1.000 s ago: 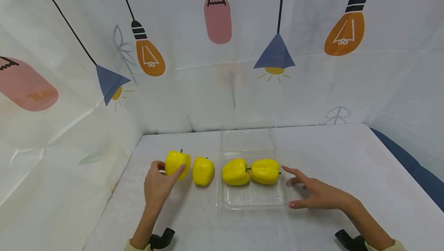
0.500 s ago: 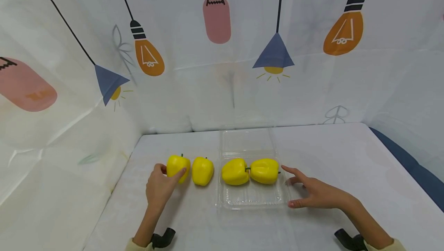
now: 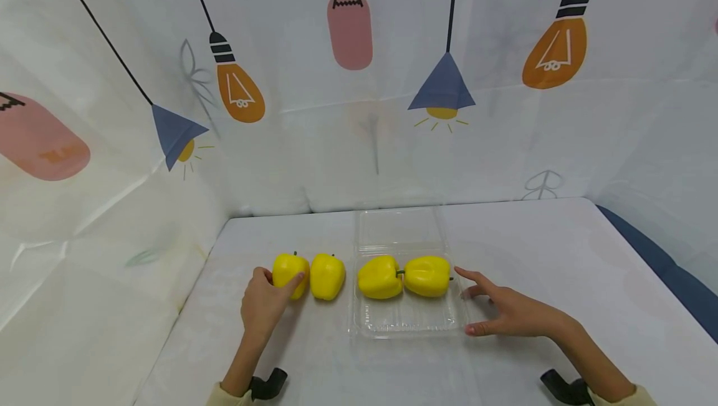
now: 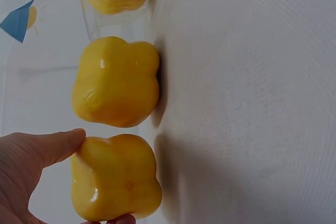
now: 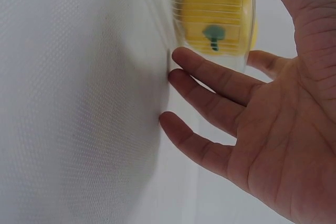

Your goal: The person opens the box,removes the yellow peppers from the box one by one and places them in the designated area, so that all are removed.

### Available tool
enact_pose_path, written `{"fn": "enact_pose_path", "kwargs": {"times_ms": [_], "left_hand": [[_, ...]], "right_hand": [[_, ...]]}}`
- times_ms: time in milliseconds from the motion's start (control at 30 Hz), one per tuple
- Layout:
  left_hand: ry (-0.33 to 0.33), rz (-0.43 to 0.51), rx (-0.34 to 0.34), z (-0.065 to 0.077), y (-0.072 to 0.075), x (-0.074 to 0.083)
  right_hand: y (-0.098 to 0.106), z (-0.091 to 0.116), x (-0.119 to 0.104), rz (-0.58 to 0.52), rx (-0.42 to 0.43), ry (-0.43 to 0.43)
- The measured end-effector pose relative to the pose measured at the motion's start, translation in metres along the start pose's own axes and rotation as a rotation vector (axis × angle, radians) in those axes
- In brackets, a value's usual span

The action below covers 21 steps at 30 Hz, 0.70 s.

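My left hand (image 3: 262,304) grips a yellow bell pepper (image 3: 285,267) between thumb and fingers, its green stem pointing up. Just right of it stands a second yellow bell pepper (image 3: 327,277); the left wrist view has a narrow gap between the held pepper (image 4: 116,179) and the other pepper (image 4: 116,83). Two more yellow bell peppers lie on their sides in the clear plastic clamshell container (image 3: 405,322). At that container's right side, my right hand (image 3: 507,315) is spread with nothing in it. Its fingertips (image 5: 184,56) come down to the table near the container wall.
The clamshell's clear lid (image 3: 401,229) lies back towards the table's far edge. White cloth covers the table (image 3: 538,244). Behind it hangs a sheet (image 3: 314,163) printed with lamps and bulbs. A black curved piece (image 3: 565,388) sits at each wrist.
My left hand has lowered its bell pepper towards the table and shifted it slightly right, closer to the standing one. The right hand and the container have stayed put.
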<state>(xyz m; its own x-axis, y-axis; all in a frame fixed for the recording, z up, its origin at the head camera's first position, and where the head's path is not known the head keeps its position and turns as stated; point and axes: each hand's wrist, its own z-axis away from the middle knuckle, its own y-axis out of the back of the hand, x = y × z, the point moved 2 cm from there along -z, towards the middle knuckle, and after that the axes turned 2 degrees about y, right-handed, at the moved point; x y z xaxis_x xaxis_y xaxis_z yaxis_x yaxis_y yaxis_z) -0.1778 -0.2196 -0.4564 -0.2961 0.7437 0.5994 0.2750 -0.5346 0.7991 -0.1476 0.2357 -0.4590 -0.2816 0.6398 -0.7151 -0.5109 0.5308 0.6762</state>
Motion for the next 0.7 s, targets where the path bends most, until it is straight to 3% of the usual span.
{"fn": "enact_pose_path", "kwargs": {"times_ms": [433,700], "left_hand": [[-0.021,0.003,0.027,-0.0019,-0.0091,-0.0025],[-0.045,-0.012,0.010,0.0010,-0.0063,0.0011]], "right_hand": [[0.0001,-0.0003,0.0013,0.006,0.000,-0.017],[0.0005,0.0004,0.0011,0.000,-0.002,0.003]]}}
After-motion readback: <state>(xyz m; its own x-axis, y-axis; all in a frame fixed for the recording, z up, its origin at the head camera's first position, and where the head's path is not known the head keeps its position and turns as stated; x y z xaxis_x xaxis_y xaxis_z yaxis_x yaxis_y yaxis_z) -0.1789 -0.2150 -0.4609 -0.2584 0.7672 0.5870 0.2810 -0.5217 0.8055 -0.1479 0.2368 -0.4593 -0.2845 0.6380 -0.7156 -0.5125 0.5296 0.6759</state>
